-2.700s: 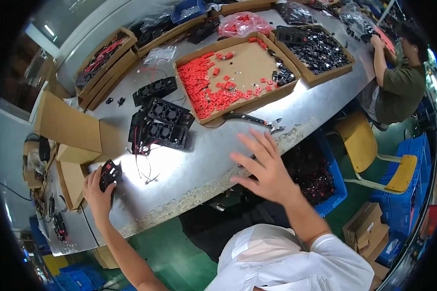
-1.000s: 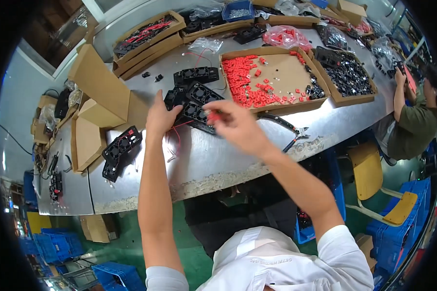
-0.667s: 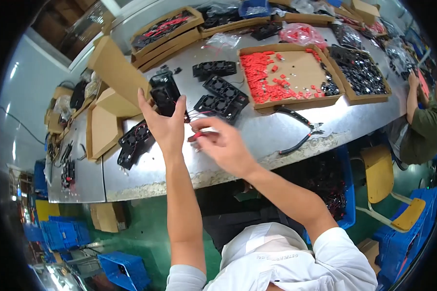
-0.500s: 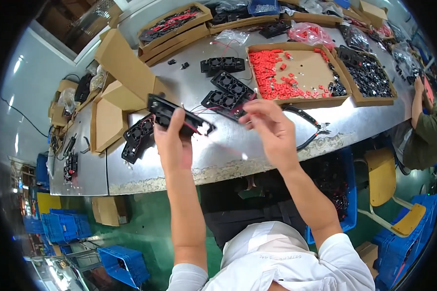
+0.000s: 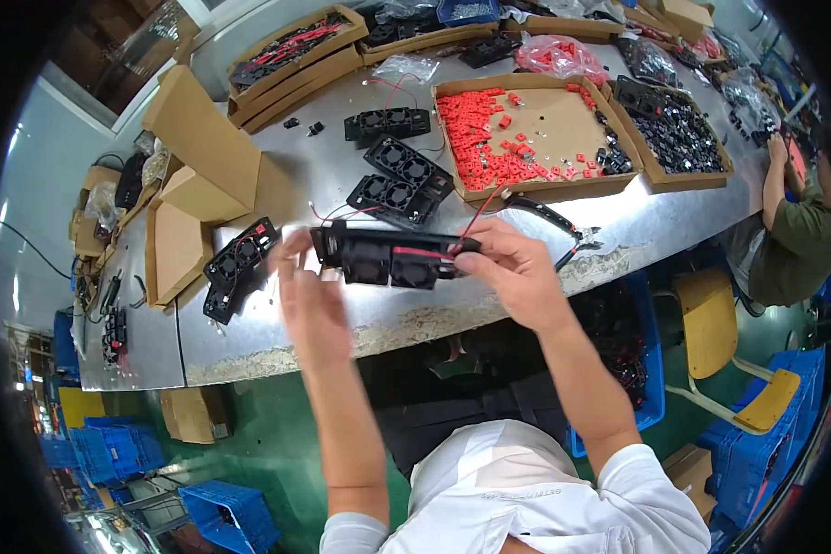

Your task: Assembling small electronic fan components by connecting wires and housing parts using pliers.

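Above the table's front edge I hold a black dual-fan panel, long side across, with red wires along it. My right hand grips its right end between thumb and fingers, and a red wire sticks up beside those fingers. At the panel's left end is my left hand, smeared by motion; whether it touches the panel cannot be made out. Behind the panel, more black fan units lie on the metal table. Another fan unit lies to the left of my left hand.
Cutters with black handles lie right of my right hand. Behind them stand a cardboard tray of red parts and a box of small black parts. An open carton stands at left. A co-worker is at far right.
The fan panel has swung level and moved right, passing from my left hand's grip into my right hand's. My left hand has shifted to its left end. The view has shifted slightly.
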`<control>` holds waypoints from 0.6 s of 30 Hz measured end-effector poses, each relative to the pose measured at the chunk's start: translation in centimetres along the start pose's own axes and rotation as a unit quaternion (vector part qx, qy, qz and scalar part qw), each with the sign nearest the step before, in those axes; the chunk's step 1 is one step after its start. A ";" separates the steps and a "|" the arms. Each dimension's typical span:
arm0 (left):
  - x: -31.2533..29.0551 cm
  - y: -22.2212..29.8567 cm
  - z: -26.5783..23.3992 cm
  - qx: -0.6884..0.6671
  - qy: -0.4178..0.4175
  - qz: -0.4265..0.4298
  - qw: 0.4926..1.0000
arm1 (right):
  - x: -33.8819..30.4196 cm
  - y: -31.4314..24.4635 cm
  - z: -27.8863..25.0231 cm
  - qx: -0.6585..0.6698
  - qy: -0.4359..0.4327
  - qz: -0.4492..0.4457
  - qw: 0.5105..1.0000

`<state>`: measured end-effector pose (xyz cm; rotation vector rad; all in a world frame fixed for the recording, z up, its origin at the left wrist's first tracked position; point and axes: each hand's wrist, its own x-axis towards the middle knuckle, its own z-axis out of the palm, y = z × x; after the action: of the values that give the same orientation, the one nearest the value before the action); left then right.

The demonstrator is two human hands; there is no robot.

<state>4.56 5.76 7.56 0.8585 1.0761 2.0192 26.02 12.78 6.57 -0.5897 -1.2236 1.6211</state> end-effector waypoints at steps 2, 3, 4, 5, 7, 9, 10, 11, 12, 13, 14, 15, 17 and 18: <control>1.2 3.7 -2.3 0.232 -0.125 0.159 0.952 | 0.2 -1.6 -0.6 -0.215 -0.109 -0.017 0.970; 1.1 6.3 -0.4 0.382 -0.216 0.162 0.884 | 0.3 -1.7 -0.7 -0.239 -0.122 -0.037 0.963; 1.1 7.7 1.9 0.516 -0.300 0.160 0.786 | 0.1 -1.6 -0.9 -0.245 -0.120 -0.031 0.961; 1.1 7.3 4.0 0.528 -0.363 0.097 0.762 | 0.0 -1.3 -1.3 -0.252 -0.131 -0.036 0.958; 1.6 6.1 5.1 0.574 -0.469 -0.044 0.670 | -0.5 -1.2 -0.5 -0.197 -0.119 -0.023 0.973; 1.5 4.2 4.1 0.549 -0.489 -0.055 0.675 | -1.0 -0.2 -1.6 -0.179 -0.092 -0.029 0.979; 1.2 4.0 3.3 0.510 -0.486 -0.067 0.706 | -1.0 -0.9 -1.8 -0.125 -0.075 0.010 0.989; 0.7 4.2 2.8 0.468 -0.484 -0.078 0.735 | -0.9 -0.8 -2.8 -0.106 -0.036 0.050 0.992; 0.6 4.6 2.5 0.425 -0.474 -0.100 0.764 | -0.7 -0.6 -3.7 -0.087 0.004 0.089 0.992; 0.2 4.4 2.5 0.426 -0.473 -0.098 0.765 | -0.3 -0.8 -4.4 -0.086 0.021 0.117 0.989; -0.4 3.8 2.4 0.334 -0.418 -0.150 0.832 | -0.4 -0.6 -4.4 -0.087 0.019 0.115 0.989; -0.8 3.6 2.3 0.235 -0.355 -0.198 0.883 | -0.6 -0.3 -4.2 -0.100 0.012 0.153 0.983; -0.9 3.7 3.3 0.207 -0.382 -0.283 0.855 | -0.6 -0.1 -3.6 -0.155 -0.022 0.179 0.971; -0.9 3.4 3.7 0.208 -0.416 -0.301 0.832 | 0.1 0.0 -3.2 -0.158 -0.023 0.178 0.971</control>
<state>7.12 5.15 11.97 1.2507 1.0646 0.7341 28.59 14.26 5.44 -1.0253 -1.4879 1.7489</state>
